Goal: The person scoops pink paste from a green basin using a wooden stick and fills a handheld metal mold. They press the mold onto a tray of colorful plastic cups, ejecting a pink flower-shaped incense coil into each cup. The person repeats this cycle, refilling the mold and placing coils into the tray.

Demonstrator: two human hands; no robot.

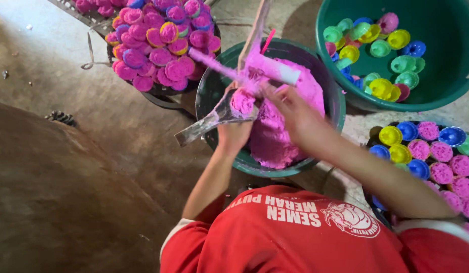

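Reaching forward over the green bucket (209, 96) of pink paste (275, 136), the left hand (234, 132) curls shut around a filled pink mould (243, 101) — the right hand (295, 114), wrist bent, pinches a paste-smeared stick (244, 65) across it.

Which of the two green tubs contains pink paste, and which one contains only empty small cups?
The dark green round tub under both hands holds pink paste. The brighter green plastic tub at upper right holds only empty coloured cups.
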